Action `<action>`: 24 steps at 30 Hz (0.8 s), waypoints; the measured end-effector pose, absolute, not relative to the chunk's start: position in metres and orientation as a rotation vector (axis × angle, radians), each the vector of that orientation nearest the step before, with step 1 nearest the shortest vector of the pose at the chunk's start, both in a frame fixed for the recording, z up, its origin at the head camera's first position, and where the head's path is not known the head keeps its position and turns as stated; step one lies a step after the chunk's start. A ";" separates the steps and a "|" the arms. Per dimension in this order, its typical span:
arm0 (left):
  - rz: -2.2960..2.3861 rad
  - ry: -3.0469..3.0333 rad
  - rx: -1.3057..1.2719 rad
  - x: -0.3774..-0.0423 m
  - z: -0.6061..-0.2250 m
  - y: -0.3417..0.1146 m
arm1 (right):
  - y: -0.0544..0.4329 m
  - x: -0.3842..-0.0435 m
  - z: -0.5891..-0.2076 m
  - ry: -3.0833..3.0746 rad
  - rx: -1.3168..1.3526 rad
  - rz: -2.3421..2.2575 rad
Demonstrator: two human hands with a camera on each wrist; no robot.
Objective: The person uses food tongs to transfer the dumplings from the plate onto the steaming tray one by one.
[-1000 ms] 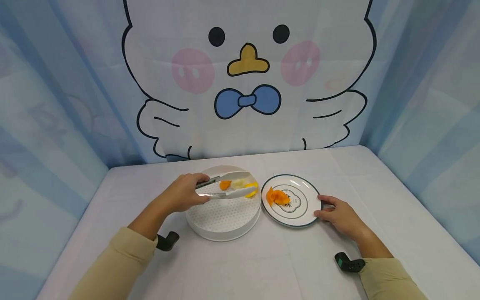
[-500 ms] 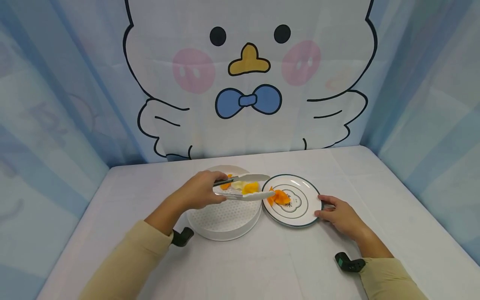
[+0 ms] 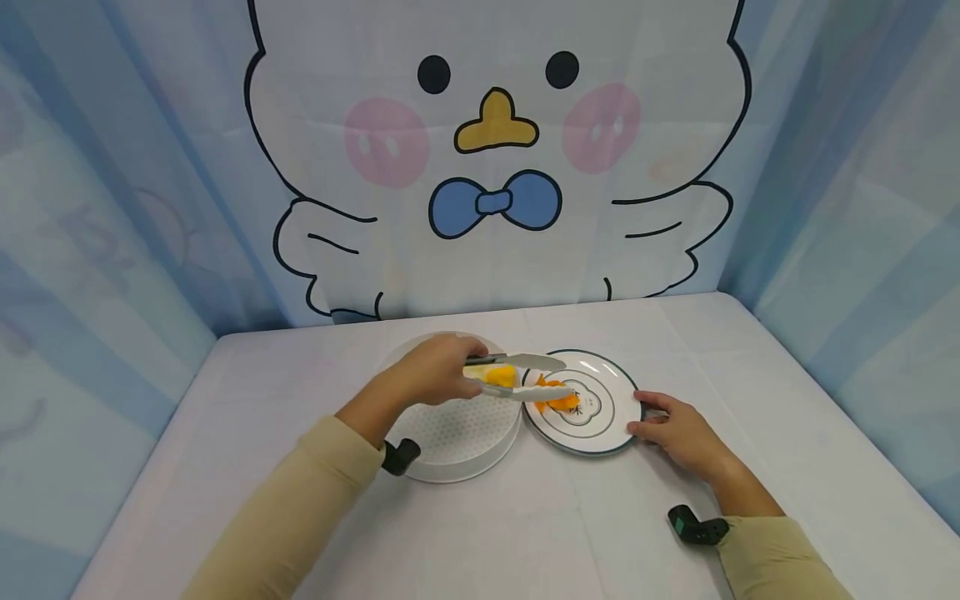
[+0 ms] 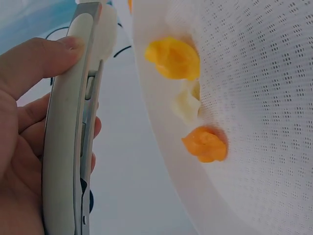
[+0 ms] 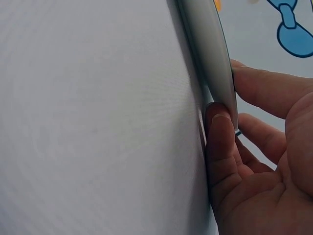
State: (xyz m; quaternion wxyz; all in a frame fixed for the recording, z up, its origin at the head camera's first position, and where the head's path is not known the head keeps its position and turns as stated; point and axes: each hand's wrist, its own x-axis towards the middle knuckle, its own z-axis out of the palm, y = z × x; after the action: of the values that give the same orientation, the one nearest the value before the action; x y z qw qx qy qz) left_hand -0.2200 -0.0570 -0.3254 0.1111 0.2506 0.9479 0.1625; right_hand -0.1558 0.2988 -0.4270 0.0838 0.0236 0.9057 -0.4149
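Left hand point(image 3: 442, 371) gripping tongs point(image 3: 532, 362), parted tips reaching over orange piece point(image 3: 562, 406) lying toward nine o'clock on plate point(image 3: 615, 383); right hand point(image 3: 675, 429) pinching plate at three. Squeezing lightly, plate braced, probably preventing slips.

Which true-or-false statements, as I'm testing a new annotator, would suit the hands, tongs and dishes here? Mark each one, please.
1. The left hand holds the tongs. True.
2. The right hand grips the rim of the plate. True.
3. The tongs' two arms are pressed together. False: they stand apart.
4. A yellow piece, a pale piece and an orange piece lie in the perforated tray. True.
5. The plate sits inside the tray. False: it is beside it.
6. Only green stuff lies on the plate. False: it is orange stuff.
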 end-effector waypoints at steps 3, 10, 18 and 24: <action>0.425 2.781 0.737 -0.222 -0.324 -0.050 | 0.298 -0.156 -0.426 2.697 0.077 -1.246; 0.310 2.762 0.742 -0.225 -0.326 -0.036 | 0.299 -0.156 -0.427 2.691 0.078 -1.261; 0.278 2.759 0.757 -0.227 -0.329 -0.031 | 0.300 -0.156 -0.429 2.696 0.083 -1.254; 0.292 2.754 0.747 -0.228 -0.330 -0.031 | 0.300 -0.157 -0.430 2.701 0.084 -1.252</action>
State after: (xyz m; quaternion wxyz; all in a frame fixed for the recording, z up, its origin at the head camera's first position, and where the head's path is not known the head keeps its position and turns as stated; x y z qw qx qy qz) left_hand -0.2277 -0.0308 -0.3302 0.1360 0.2580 0.9512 0.1009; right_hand -0.1566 0.3000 -0.4295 0.0817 0.0282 0.9038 -0.4190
